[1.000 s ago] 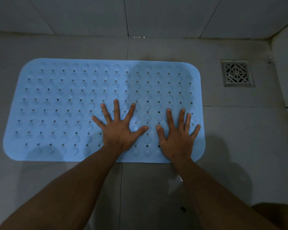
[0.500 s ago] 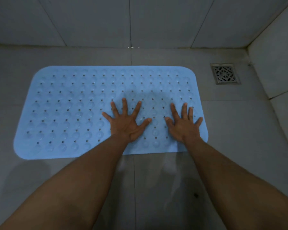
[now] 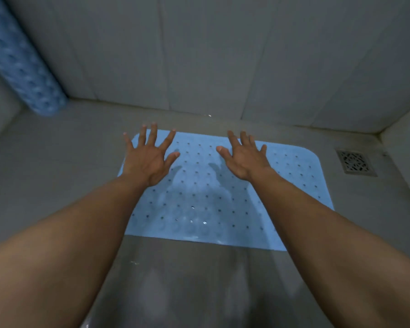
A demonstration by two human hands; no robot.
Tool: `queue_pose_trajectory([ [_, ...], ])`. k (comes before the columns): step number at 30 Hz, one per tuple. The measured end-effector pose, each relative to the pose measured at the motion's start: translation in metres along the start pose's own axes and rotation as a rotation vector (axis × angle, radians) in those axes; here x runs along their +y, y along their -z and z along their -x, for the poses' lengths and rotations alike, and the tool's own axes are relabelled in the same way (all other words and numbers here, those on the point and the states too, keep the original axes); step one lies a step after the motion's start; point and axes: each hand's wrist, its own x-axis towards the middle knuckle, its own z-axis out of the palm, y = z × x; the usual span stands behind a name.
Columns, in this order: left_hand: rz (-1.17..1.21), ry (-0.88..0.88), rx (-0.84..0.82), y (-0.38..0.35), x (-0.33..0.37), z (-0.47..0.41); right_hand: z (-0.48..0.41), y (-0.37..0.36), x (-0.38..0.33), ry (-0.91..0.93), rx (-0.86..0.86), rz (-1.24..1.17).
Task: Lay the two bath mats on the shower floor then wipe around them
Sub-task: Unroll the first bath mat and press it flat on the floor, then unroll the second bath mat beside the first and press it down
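Observation:
A light blue bath mat (image 3: 206,200) with rows of small holes lies flat on the grey shower floor. My left hand (image 3: 148,153) hovers over its far left part with fingers spread, holding nothing. My right hand (image 3: 243,157) hovers over its far middle, fingers apart and empty too. Both hands cast shadows on the mat below them. My left forearm hides the mat's left end. A second blue mat (image 3: 21,65), rolled up, leans in the far left corner against the wall.
A square metal floor drain (image 3: 355,162) sits at the right, just beyond the mat's right end. Tiled walls (image 3: 223,55) close in the floor at the back and on both sides. Wet bare floor (image 3: 194,280) lies between me and the mat.
Both hands lifted off the near part of the mat and reached toward its far edge. The view tilted up, bringing the rolled mat and back wall into sight.

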Motion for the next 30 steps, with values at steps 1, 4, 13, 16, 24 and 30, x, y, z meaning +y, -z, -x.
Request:
queue_pose_trajectory([
  [1, -0.006, 0.029, 0.018, 0.007, -0.02, -0.003, -0.008, 0.005, -0.021, 0.034, 0.014, 0.01],
  [4, -0.007, 0.112, 0.056, 0.028, -0.079, -0.01, -0.036, 0.016, -0.082, 0.131, 0.052, 0.029],
  [13, 0.08, 0.279, 0.151, 0.089, -0.231, -0.02, -0.089, 0.055, -0.258, 0.354, 0.056, 0.066],
  [16, 0.157, 0.35, 0.177, 0.109, -0.272, -0.023, -0.103, 0.082, -0.307, 0.399, 0.062, 0.102],
  [24, 0.388, 0.395, 0.246, 0.153, -0.364, -0.052, -0.152, 0.132, -0.428, 0.522, 0.009, 0.011],
  [30, 0.772, 0.609, 0.275, 0.158, -0.404, -0.101, -0.207, 0.135, -0.502, 0.66, 0.028, -0.119],
])
